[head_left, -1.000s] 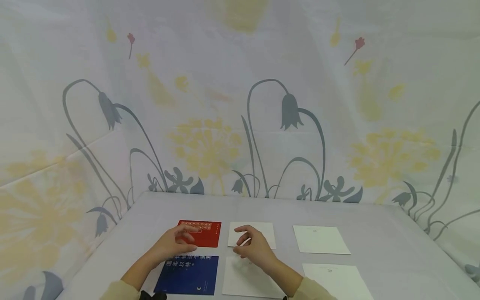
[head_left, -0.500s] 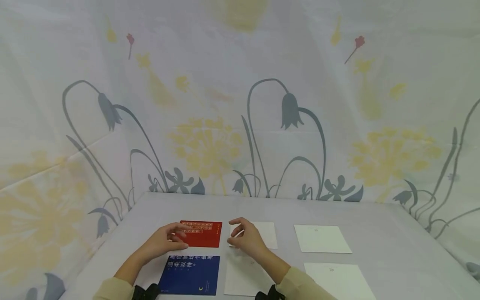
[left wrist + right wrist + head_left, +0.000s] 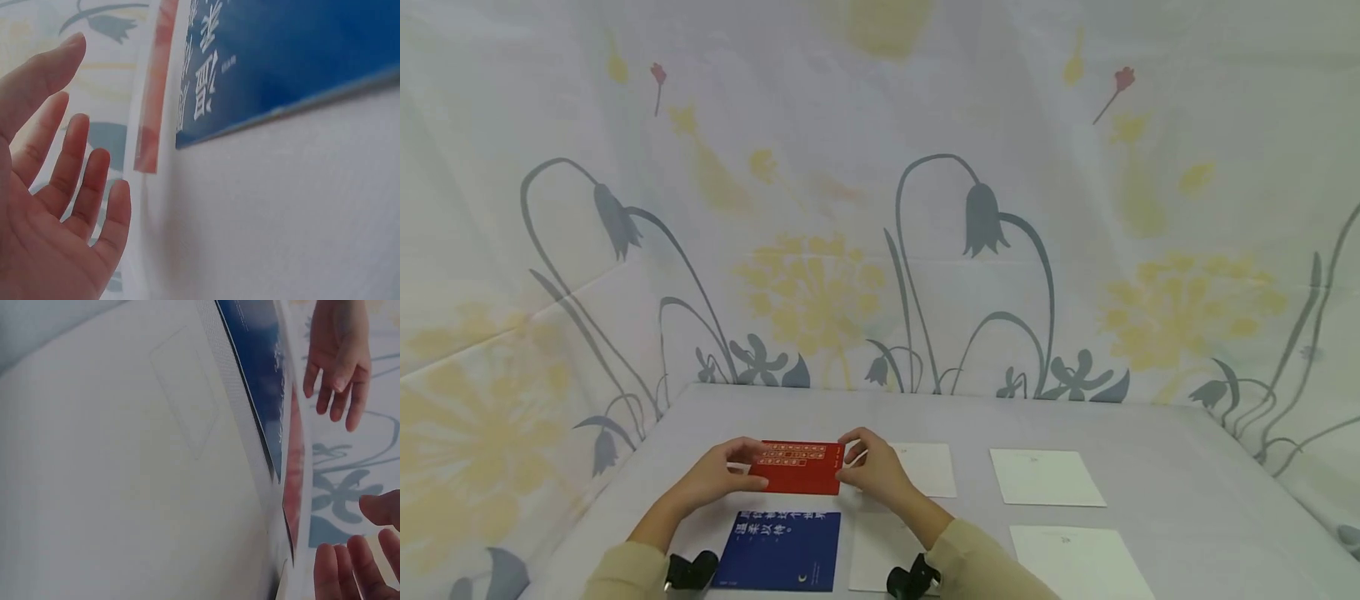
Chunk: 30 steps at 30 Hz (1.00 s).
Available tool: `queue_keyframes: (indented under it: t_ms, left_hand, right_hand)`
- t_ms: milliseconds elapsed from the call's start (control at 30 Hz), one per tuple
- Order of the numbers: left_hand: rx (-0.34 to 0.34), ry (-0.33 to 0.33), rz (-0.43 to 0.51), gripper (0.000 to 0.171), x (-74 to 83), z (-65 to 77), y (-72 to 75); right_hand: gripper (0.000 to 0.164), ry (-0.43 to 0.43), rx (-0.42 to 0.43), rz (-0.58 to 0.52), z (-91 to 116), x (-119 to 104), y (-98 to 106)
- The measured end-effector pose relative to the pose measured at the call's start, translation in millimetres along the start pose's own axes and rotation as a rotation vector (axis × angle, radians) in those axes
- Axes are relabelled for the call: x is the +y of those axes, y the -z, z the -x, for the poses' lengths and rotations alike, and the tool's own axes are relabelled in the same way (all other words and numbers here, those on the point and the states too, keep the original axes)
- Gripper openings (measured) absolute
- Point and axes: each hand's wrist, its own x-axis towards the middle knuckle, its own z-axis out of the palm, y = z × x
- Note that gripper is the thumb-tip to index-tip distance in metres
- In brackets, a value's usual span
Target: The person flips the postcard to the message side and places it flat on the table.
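A red card [image 3: 801,479] with rows of light printed characters lies on the table, framed by both hands. My left hand [image 3: 711,477] is at its left edge, thumb and fingers spread apart; the left wrist view shows that palm [image 3: 56,231] with nothing in it. My right hand [image 3: 877,472] hovers by the card's right edge, partly over a white card [image 3: 931,468]. In the right wrist view, the right fingers [image 3: 359,565] are loosely bent and hold nothing. Nearer than the red card lies a blue card [image 3: 781,554] with white characters and a small moon.
Another white card [image 3: 871,554] lies right of the blue one, partly behind the right forearm. Two more white cards, one farther back [image 3: 1048,477] and one nearer [image 3: 1078,560], lie to the right. A flower-printed cloth [image 3: 850,208] hangs behind the table [image 3: 940,417].
My right hand has moved left, from over the white card to the red card's right edge. My left hand has shifted a little left. The cards lie where they were.
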Motion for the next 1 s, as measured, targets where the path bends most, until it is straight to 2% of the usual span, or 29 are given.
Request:
queue_keyframes:
  t_ms: [233,567,767,867,1000]
  left_hand:
    - [0.011,0.022,-0.069,0.056,-9.2,-5.0,1.6]
    - [-0.102,-0.125,-0.172,0.048,-19.7,-17.6,10.4]
    - [-0.166,-0.101,-0.19,0.045,-22.2,-23.6,13.3]
    - [-0.184,-0.082,-0.199,0.045,-22.8,-25.8,13.1]
    - [-0.177,-0.062,-0.218,0.044,-24.5,-28.3,12.9]
  right_hand:
    - [0.034,0.01,-0.011,0.091,-10,0,-7]
    - [0.029,0.038,-0.075,0.256,-21,2,-13]
    - [0.031,0.067,-0.105,0.36,-26,5,-17]
    - [0.033,0.045,-0.128,0.408,-28,7,-17]
    - [0.036,0.007,-0.171,0.449,-29,9,-17]
